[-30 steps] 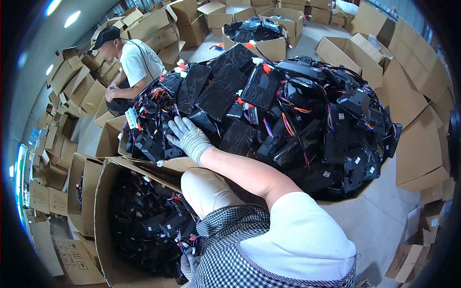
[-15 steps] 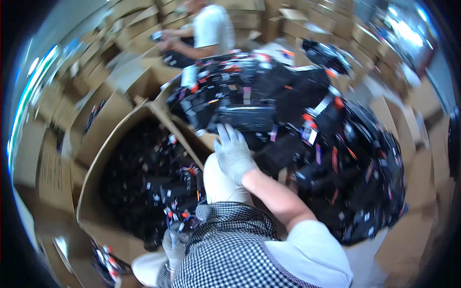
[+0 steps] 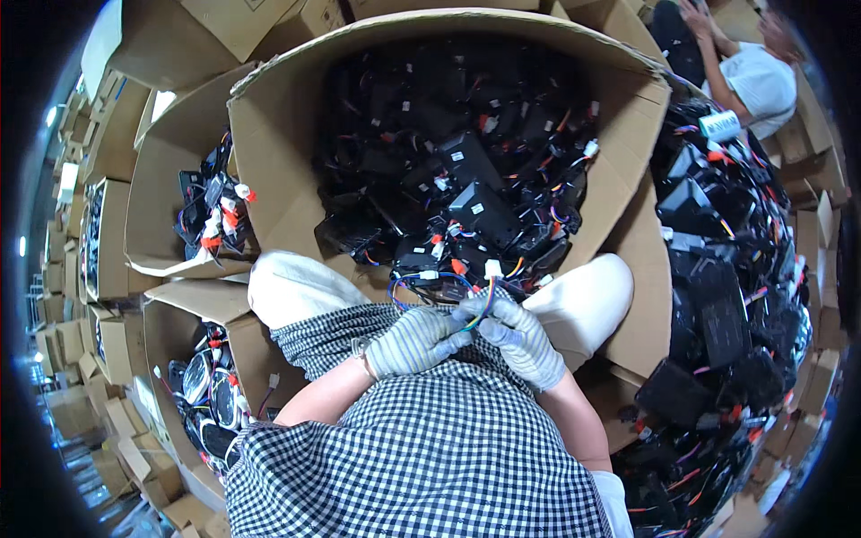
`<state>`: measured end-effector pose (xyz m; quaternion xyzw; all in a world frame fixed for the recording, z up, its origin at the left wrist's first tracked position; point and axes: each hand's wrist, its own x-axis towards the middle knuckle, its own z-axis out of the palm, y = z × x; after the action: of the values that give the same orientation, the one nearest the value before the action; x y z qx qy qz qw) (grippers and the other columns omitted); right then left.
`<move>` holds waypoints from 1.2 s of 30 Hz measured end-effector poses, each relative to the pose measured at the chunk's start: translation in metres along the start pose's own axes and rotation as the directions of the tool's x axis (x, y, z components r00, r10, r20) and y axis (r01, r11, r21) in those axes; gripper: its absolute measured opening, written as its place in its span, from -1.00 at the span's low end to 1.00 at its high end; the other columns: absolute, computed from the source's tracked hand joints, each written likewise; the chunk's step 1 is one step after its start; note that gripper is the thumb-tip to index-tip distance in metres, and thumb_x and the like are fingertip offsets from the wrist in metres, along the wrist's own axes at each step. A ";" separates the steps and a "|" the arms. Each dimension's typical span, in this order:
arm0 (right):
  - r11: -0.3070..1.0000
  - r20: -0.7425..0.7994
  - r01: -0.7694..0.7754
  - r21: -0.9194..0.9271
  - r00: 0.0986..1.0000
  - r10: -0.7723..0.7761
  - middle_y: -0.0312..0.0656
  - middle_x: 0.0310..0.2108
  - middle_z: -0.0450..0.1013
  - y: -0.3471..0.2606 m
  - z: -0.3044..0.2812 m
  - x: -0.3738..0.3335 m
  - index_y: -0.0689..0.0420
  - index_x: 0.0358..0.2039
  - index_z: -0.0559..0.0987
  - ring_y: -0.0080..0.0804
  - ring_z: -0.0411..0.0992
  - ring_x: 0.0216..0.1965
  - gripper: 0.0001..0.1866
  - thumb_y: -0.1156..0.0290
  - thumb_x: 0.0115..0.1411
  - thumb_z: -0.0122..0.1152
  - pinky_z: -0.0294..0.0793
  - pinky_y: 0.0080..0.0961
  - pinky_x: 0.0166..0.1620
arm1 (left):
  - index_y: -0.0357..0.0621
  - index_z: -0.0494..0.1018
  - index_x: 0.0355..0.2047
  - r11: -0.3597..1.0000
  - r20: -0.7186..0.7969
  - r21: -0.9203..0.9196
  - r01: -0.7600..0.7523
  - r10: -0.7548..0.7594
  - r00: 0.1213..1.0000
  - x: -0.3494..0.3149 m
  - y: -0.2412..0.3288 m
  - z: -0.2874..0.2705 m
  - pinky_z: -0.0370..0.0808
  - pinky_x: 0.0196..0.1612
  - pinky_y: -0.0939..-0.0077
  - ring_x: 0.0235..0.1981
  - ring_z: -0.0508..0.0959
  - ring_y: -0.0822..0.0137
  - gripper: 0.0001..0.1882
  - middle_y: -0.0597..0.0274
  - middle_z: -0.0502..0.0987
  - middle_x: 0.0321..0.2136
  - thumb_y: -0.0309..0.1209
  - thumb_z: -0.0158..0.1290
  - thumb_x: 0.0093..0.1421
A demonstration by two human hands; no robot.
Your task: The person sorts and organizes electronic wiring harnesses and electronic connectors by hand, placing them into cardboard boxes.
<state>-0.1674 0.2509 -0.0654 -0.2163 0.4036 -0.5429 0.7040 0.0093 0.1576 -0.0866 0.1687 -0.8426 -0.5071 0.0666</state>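
My left hand (image 3: 414, 342) and my right hand (image 3: 523, 342), both in striped pale work gloves, meet over my lap. The fingers of both are closed on a wire harness (image 3: 491, 299), a bundle of thin coloured wires. A white plug (image 3: 492, 268) stands up at its end, above the right fingers. More looped wires with a white connector (image 3: 429, 275) run out past the left fingertips. Whether the harness is joined to one of the black devices is hidden. Just beyond my hands, black plastic devices (image 3: 484, 213) with wires and red and white plugs fill a large cardboard box (image 3: 278, 170).
Smaller boxes at left hold wired parts (image 3: 215, 206) and round white-rimmed parts (image 3: 211, 394). A tall heap of black devices (image 3: 717, 305) rises at right. A co-worker (image 3: 758, 81) in a white shirt sits at the far right. Stacked cartons (image 3: 108, 408) stand farther left.
My view has swung left and down to the large box. My right hand has come back from the device heap and now meets my left hand at the wires over my lap.
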 end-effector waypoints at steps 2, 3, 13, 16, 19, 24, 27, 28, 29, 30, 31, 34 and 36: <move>0.998 -0.036 0.060 0.010 0.998 -0.060 -0.14 -0.27 0.45 0.007 -0.011 0.003 0.25 -0.22 0.52 -0.32 0.37 -0.13 -0.66 0.22 0.15 0.15 0.27 -0.32 0.03 | -0.23 0.46 -0.21 0.997 0.169 -0.011 0.072 -0.069 0.983 0.008 -0.004 -0.007 0.41 -0.23 0.26 -0.36 0.49 0.01 -0.59 -0.04 0.48 -0.43 -0.10 -0.09 0.23; 0.990 -0.064 0.116 0.075 0.992 -0.111 -0.14 -0.35 0.45 0.009 -0.017 0.003 0.24 -0.27 0.52 -0.29 0.39 -0.18 -0.67 0.20 0.15 0.15 0.28 -0.27 0.01 | -0.23 0.47 -0.20 0.998 0.229 -0.051 0.029 -0.017 0.973 0.012 -0.015 -0.006 0.41 -0.20 0.27 -0.31 0.50 0.01 -0.58 -0.04 0.50 -0.39 -0.09 -0.07 0.22; 0.943 -0.409 0.185 0.276 0.910 -0.059 -0.28 -0.68 0.29 -0.044 -0.053 -0.016 0.44 -0.17 0.40 -0.64 0.09 -0.76 -0.56 0.32 0.08 0.22 0.09 -0.75 -0.64 | -0.23 0.37 -0.04 0.991 -0.418 0.130 0.043 0.015 0.908 0.251 -0.110 -0.004 0.35 0.03 0.32 -0.05 0.45 0.04 -0.54 -0.06 0.47 -0.14 -0.18 0.02 0.15; 0.969 -0.548 0.149 0.196 0.836 -0.018 -0.29 -0.65 0.31 -0.039 -0.045 -0.013 0.45 -0.21 0.42 -0.69 0.11 -0.74 -0.53 0.25 0.08 0.23 0.12 -0.80 -0.59 | -0.23 0.32 -0.02 0.943 -0.505 0.244 0.224 -0.074 0.860 0.276 -0.105 0.007 0.35 0.02 0.27 -0.06 0.44 0.01 -0.49 -0.12 0.46 -0.15 -0.15 0.05 0.12; 0.994 -0.501 0.060 0.094 0.866 -0.004 -0.35 -0.69 0.30 -0.028 -0.050 -0.008 0.33 -0.23 0.49 -0.71 0.12 -0.74 -0.61 0.20 0.14 0.16 0.22 -0.84 -0.52 | -0.26 0.37 -0.19 0.938 -0.058 -0.195 0.285 -0.301 0.952 0.254 -0.119 0.013 0.38 -0.14 0.40 -0.27 0.46 0.27 -0.57 0.10 0.48 -0.35 -0.16 0.11 0.10; 0.997 -0.518 0.009 -0.074 0.854 -0.047 -0.43 -0.77 0.22 -0.014 -0.053 -0.001 0.21 -0.39 0.53 -0.76 0.08 -0.75 -0.67 0.15 0.19 0.11 -0.01 -0.76 -0.64 | -0.20 0.39 -0.14 0.880 -0.224 -0.410 0.241 -0.353 0.908 0.163 -0.089 -0.034 0.32 -0.40 0.65 -0.49 0.34 0.56 -0.71 0.40 0.40 -0.50 -0.32 0.03 0.17; 0.988 -0.497 -0.026 -0.154 0.866 -0.054 -0.45 -0.78 0.21 -0.007 -0.051 0.008 0.20 -0.39 0.51 -0.77 0.07 -0.75 -0.66 0.13 0.21 0.09 -0.02 -0.74 -0.65 | -0.21 0.33 0.02 0.658 -0.355 -0.751 0.063 -0.482 0.801 0.112 -0.049 -0.060 0.24 -0.54 0.78 -0.61 0.28 0.66 -0.60 0.39 0.41 -0.53 -0.36 -0.01 0.19; 0.987 -0.493 -0.042 -0.157 0.869 -0.042 -0.46 -0.79 0.20 -0.006 -0.049 0.012 0.20 -0.36 0.51 -0.78 0.07 -0.75 -0.66 0.13 0.21 0.08 -0.02 -0.73 -0.65 | -0.23 0.27 0.09 0.653 -0.304 -0.748 0.118 -0.495 0.814 0.090 -0.048 -0.075 0.25 -0.57 0.79 -0.64 0.31 0.64 -0.55 0.36 0.43 -0.53 -0.36 -0.02 0.19; 0.976 -0.443 -0.003 -0.216 0.891 -0.096 -0.45 -0.76 0.24 -0.004 -0.047 0.016 0.20 -0.31 0.51 -0.78 0.10 -0.74 -0.65 0.12 0.21 0.08 0.02 -0.75 -0.65 | -0.23 0.30 0.07 0.546 -0.246 -0.836 0.048 -0.452 0.858 0.072 -0.045 -0.084 0.35 -0.53 0.77 -0.62 0.38 0.62 -0.56 0.31 0.45 -0.50 -0.37 -0.01 0.19; 0.978 -0.441 -0.001 -0.209 0.892 -0.093 -0.45 -0.73 0.26 -0.003 -0.041 0.020 0.20 -0.31 0.51 -0.77 0.13 -0.72 -0.65 0.12 0.21 0.08 0.06 -0.77 -0.63 | -0.24 0.32 0.05 0.403 -0.180 -0.915 0.024 -0.460 0.869 0.057 -0.038 -0.087 0.41 -0.46 0.69 -0.60 0.41 0.58 -0.57 0.25 0.47 -0.45 -0.37 0.01 0.17; 0.979 -0.437 0.001 -0.203 0.895 -0.091 -0.44 -0.71 0.28 -0.004 -0.035 0.027 0.20 -0.31 0.51 -0.77 0.15 -0.71 -0.65 0.12 0.21 0.08 0.10 -0.79 -0.62 | -0.25 0.34 0.03 0.249 -0.119 -0.968 -0.002 -0.456 0.882 0.043 -0.029 -0.090 0.48 -0.39 0.62 -0.57 0.45 0.54 -0.58 0.18 0.49 -0.40 -0.37 0.02 0.16; 0.983 -0.391 -0.027 -0.181 0.919 -0.047 -0.40 -0.62 0.38 -0.002 -0.020 0.033 0.20 -0.28 0.50 -0.76 0.23 -0.65 -0.65 0.13 0.21 0.07 0.19 -0.82 -0.56 | -0.29 0.38 -0.04 0.194 -0.117 -0.980 -0.039 -0.409 0.905 0.004 -0.019 -0.087 0.46 -0.09 0.30 -0.40 0.53 0.37 -0.58 0.00 0.48 -0.23 -0.36 0.06 0.10; 0.981 -0.374 -0.027 -0.191 0.926 -0.048 -0.38 -0.58 0.40 -0.001 -0.013 0.035 0.21 -0.28 0.50 -0.75 0.25 -0.64 -0.65 0.13 0.22 0.06 0.22 -0.81 -0.55 | -0.27 0.35 0.00 0.043 -0.188 -0.982 -0.185 -0.339 0.922 -0.014 -0.020 -0.078 0.40 -0.01 0.27 -0.25 0.52 0.26 -0.53 -0.03 0.45 -0.17 -0.36 0.08 0.07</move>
<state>-0.1753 0.2194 -0.0841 -0.1771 0.5806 -0.5365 0.5862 0.0490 0.0894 -0.0661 0.2145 -0.2154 -0.9060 0.2946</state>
